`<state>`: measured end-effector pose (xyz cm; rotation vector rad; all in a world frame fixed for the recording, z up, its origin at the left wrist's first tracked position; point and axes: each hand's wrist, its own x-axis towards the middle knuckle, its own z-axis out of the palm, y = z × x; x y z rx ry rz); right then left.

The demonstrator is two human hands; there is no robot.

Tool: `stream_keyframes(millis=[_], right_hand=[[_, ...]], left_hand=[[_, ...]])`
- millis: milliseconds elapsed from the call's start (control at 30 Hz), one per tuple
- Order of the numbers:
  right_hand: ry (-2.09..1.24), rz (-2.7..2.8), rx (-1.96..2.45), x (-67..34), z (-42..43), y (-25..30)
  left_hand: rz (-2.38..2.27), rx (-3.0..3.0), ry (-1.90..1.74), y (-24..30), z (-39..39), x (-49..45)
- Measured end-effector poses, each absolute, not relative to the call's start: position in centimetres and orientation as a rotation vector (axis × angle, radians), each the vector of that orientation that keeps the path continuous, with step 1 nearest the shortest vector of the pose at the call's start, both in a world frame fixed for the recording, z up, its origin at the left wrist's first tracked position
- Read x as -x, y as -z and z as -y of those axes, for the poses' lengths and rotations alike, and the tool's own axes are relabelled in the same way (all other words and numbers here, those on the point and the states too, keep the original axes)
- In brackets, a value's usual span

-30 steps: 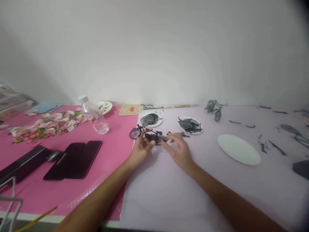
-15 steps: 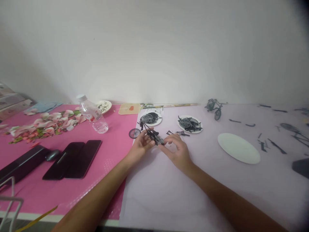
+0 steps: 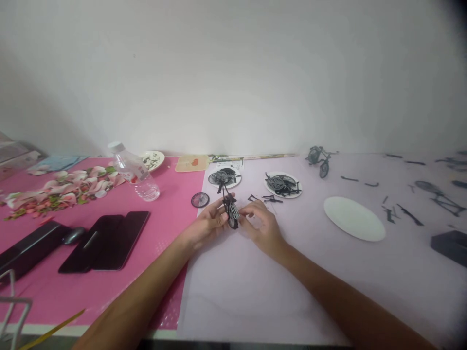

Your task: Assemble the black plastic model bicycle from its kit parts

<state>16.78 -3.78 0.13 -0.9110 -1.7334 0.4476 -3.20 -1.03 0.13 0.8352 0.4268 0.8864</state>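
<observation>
A partly built black model bicycle (image 3: 231,212) with a grey spoked wheel is held above the lavender sheet. My left hand (image 3: 202,226) grips it from the left, thumb in front and fingers behind the frame. From the other side, the bent thumb and forefinger of my right hand (image 3: 265,229) pinch at its wheel end; any tiny part between those fingertips is hidden. A loose black wheel (image 3: 200,200) lies just beyond my left hand. Past my right hand are some small black frame parts (image 3: 272,199).
Two white plates of black bicycle parts, a left plate (image 3: 239,182) and a right plate (image 3: 300,190), stand behind my hands. Further right are a bare white plate (image 3: 353,218) and an assembled model bicycle (image 3: 319,159). A bottle (image 3: 136,172) and phones (image 3: 120,241) occupy the pink side.
The model bicycle has turned from slanting rightward to more upright, its wheel end now lower and nearer me. Both hands stay on it, and the view has shifted slightly.
</observation>
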Motion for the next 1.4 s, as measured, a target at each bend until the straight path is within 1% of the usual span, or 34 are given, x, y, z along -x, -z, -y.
stream_keyframes(millis=[467, 1167, 1400], right_hand=[[-0.493, 1.751, 0.947, -16.5, 3.8, -0.1], [-0.357, 1.981, 0.946, -16.8, 3.5, 0.4], [-0.369, 2.014, 0.977, -17.0, 3.4, 0.5]], left_hand=[[-0.427, -0.809, -0.861, 1.0, 0.6, 3.3], [-0.371, -0.821, -0.802, 1.0, 0.7, 3.2], [-0.378, -0.835, -0.796, 1.2, 0.7, 3.3]])
